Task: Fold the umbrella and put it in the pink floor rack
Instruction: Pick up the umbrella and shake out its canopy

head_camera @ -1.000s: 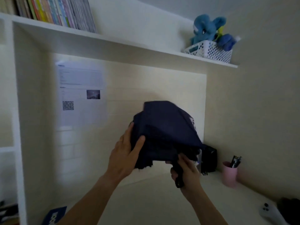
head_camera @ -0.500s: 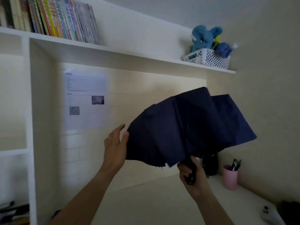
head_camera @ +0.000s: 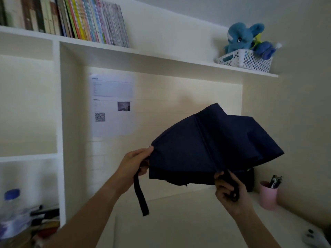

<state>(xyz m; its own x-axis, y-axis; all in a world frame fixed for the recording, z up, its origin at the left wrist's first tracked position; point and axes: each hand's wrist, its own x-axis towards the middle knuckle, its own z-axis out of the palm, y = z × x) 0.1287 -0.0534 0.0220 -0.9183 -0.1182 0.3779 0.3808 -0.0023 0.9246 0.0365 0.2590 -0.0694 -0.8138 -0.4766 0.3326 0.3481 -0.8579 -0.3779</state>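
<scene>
The right hand (head_camera: pixel 231 191) is wrapped around the dark handle (head_camera: pixel 233 189) of the navy umbrella (head_camera: pixel 211 147), fingers curled tight about it. The left hand (head_camera: pixel 136 162) pinches the canopy's left edge, thumb on top and the other fingers bunched beneath the fabric; a dark closing strap (head_camera: pixel 140 196) hangs down from that grip. The umbrella is held in the air above the pale desk (head_camera: pixel 179 221), its canopy half collapsed and slack, the tip pointing away toward the wall.

At the desk's right side stands a pink cup (head_camera: pixel 268 196) with several dark pens (head_camera: pixel 275 181) upright in it. Just beside the cup, a black object (too hidden by the canopy to name) sits behind the umbrella's lower right edge. At the lower left, a side compartment holds a clear bottle with a blue cap (head_camera: pixel 11 194) among dark clutter that is too blurred to sort out.

Farther back, a printed sheet (head_camera: pixel 112 106) with a small photo and a square code is stuck to the wall. On the upper shelf (head_camera: pixel 161 57), a row of books (head_camera: pixel 71 20) stands at the left, and at the right a white perforated basket (head_camera: pixel 247 59) holds a blue plush toy (head_camera: pixel 241 36), which rises well above its rim.
</scene>
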